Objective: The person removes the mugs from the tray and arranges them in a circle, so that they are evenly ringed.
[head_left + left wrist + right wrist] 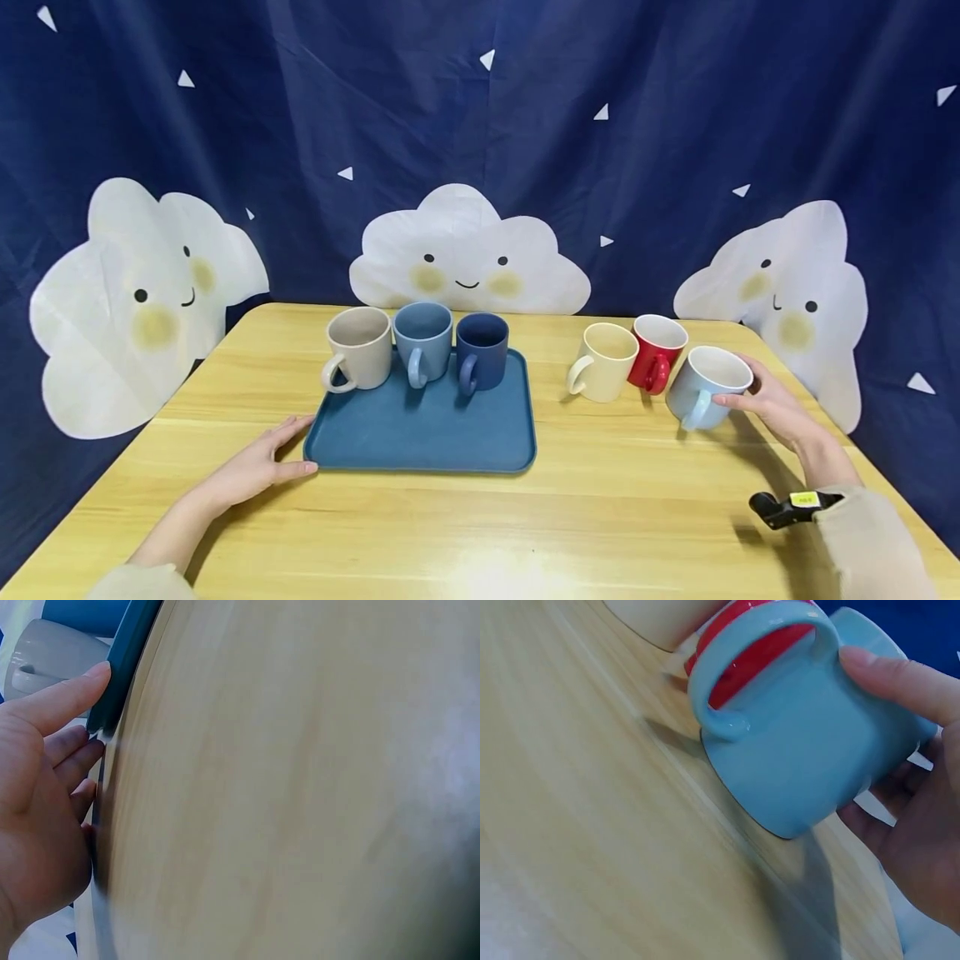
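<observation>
In the head view my right hand (776, 404) holds a light blue mug (686, 392) by its side, thumb near the rim. The right wrist view shows the thumb on the mug (802, 742) near its handle and fingers round the far side. The mug leans slightly. Just left of it stand a red mug (651, 354) and a cream mug (611, 362). My left hand (258, 467) rests at the left edge of a dark teal tray (420, 442), fingers extended, thumb touching its front corner. On the tray's back part are a beige mug (371, 354), a blue mug (427, 337) and a navy mug (487, 354).
The wooden table (465, 525) reaches back to a dark blue curtain (525, 125) printed with white clouds. A black wrist mount (787, 510) sits at the right sleeve. The table's right edge runs beside the right forearm.
</observation>
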The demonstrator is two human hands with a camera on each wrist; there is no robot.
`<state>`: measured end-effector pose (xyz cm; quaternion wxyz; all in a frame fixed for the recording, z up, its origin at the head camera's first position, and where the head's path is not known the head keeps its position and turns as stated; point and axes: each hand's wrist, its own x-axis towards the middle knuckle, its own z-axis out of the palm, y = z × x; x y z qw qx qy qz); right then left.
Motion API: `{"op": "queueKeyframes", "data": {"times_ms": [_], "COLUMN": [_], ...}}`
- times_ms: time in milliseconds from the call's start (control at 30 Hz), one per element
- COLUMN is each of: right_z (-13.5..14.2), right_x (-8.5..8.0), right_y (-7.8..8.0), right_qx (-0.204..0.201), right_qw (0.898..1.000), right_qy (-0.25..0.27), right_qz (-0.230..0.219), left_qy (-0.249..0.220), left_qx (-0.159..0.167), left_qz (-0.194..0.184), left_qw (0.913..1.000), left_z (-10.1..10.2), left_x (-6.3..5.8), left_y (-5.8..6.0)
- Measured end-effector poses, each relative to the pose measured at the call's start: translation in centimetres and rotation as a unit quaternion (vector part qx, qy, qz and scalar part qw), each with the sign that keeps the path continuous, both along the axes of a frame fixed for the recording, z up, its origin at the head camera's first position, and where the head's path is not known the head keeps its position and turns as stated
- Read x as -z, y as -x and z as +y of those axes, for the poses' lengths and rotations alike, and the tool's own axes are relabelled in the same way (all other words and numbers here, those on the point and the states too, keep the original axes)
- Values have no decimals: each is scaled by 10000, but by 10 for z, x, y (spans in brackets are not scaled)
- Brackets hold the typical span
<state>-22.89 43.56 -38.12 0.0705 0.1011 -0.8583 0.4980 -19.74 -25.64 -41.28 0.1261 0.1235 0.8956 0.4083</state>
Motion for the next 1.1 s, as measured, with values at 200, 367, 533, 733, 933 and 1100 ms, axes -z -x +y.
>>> {"op": "queueKeyframes", "data": {"times_ms": [200, 367, 533, 733, 933, 1100], "right_z": [1, 2, 3, 8, 15, 19], "right_x": [1, 1, 0, 0, 1, 1], "right_y": [1, 3, 6, 9, 13, 13], "right_qx": [283, 107, 18, -247, -790, -898], "right_qw": [9994, 9998, 9999, 9983, 9894, 9891], "right_qy": [-163, -181, -134, 498, 1159, 1082], "right_qz": [-148, -9, -28, -181, -367, -445], "left_qy": [57, 5, -74, -22, -22, -108], "left_qx": [-15, -1, 6, 11, 14, 2], "left_qz": [26, 15, -18, 28, -2, -122], "left_qw": [10000, 10000, 10000, 10000, 10000, 9999], "left_z": [0, 0, -1, 0, 2, 1], "left_x": [-1, -1, -2, -4, -3, -3], "left_y": [1, 1, 0, -1, -2, -1]}}
